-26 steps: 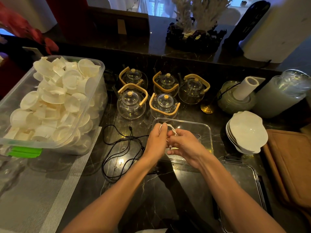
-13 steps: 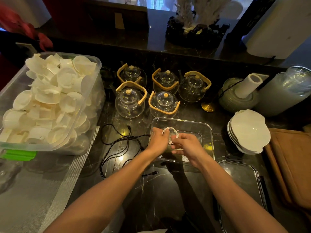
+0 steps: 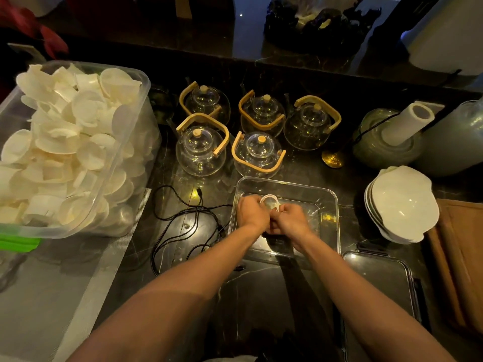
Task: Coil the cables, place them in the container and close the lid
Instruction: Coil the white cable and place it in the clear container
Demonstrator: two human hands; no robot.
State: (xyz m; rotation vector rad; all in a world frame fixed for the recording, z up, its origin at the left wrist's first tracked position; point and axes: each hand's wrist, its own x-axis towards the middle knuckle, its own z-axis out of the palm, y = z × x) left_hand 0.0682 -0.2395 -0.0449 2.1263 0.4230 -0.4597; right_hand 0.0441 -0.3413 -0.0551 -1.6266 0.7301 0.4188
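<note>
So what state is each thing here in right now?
White cable: coiled, held by both hands over the container.
Black cable: loose, uncoiled on the counter.
Container: open.
Lid: off, lying beside the container.
Left hand: closed on the white cable.
Right hand: closed on the white cable.

No legible text or labels anywhere

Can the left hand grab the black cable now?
Probably not yet. The left hand and right hand are both holding the white cable over the container. The black cable lies close, nothing covering it.
</note>
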